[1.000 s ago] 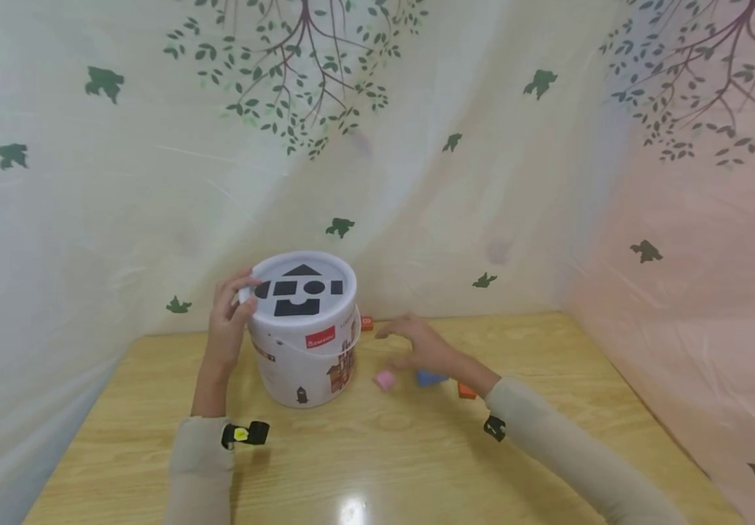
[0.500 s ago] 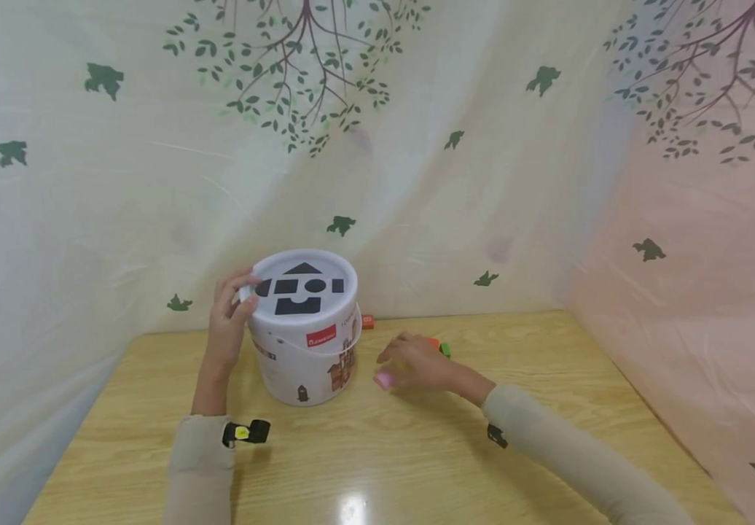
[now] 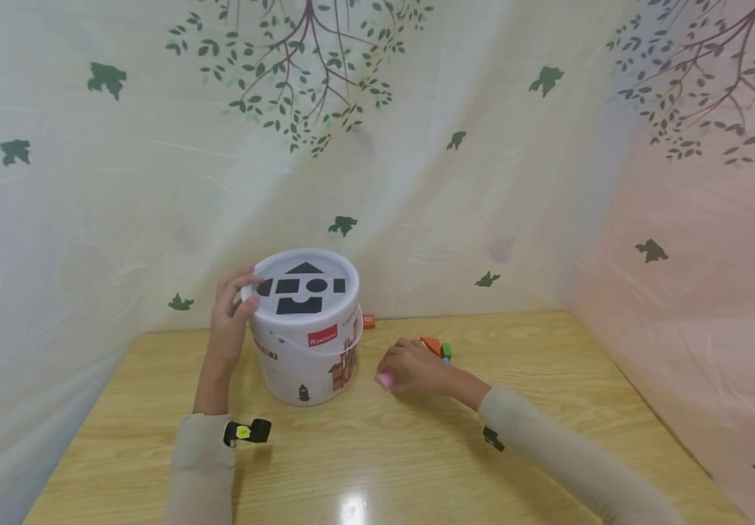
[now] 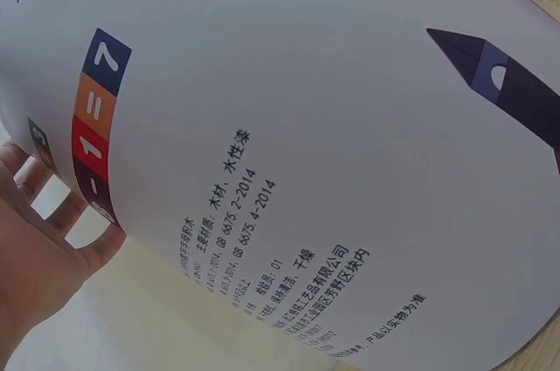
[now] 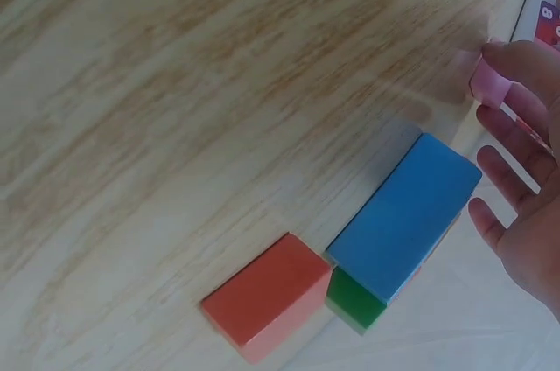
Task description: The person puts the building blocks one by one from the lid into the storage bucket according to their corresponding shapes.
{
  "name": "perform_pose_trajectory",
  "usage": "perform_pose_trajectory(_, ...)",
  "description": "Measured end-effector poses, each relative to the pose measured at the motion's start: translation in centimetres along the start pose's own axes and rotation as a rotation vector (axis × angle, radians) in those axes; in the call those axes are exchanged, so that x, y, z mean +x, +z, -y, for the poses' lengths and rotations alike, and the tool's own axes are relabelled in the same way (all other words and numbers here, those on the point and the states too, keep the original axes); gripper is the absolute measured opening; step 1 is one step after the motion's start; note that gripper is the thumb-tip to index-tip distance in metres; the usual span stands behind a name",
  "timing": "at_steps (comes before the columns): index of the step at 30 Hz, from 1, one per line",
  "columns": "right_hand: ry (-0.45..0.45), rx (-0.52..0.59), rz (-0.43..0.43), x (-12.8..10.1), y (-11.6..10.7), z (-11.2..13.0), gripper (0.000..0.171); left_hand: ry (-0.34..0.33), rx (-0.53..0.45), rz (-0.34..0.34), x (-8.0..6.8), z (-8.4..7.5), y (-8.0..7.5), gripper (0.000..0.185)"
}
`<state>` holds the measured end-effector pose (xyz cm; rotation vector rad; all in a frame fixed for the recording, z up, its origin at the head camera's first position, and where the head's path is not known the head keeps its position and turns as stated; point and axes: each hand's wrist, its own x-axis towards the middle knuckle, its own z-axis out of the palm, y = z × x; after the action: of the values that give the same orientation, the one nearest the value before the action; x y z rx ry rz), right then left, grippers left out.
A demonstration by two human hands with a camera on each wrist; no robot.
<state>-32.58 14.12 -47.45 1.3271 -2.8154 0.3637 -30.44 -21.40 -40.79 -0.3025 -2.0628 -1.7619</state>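
Note:
A white bucket with shape-holes in its lid stands on the wooden table. My left hand grips the bucket at the lid's left edge. The left wrist view is filled by the bucket's printed wall, with my left hand against it. Right of the bucket, my right hand rests low on the table and pinches a small pink block. In the right wrist view the pink block sits at my fingertips, the other fingers spread.
A blue block, an orange block and a green block lie together beside my right hand. A small red block lies behind the bucket. Plastic sheeting walls the table at the back and right.
My right hand has come down and back from over the blocks onto the pink block and closed on it, now hiding the blue block in the head view. The left hand and bucket stay still.

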Motion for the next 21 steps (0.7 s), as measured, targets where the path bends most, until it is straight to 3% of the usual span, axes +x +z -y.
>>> perform_pose_trajectory(21,0.013,-0.032,0.008,-0.19,0.83,0.45,0.027,-0.010,0.009,-0.002,-0.04,-0.08,0.01,0.039)
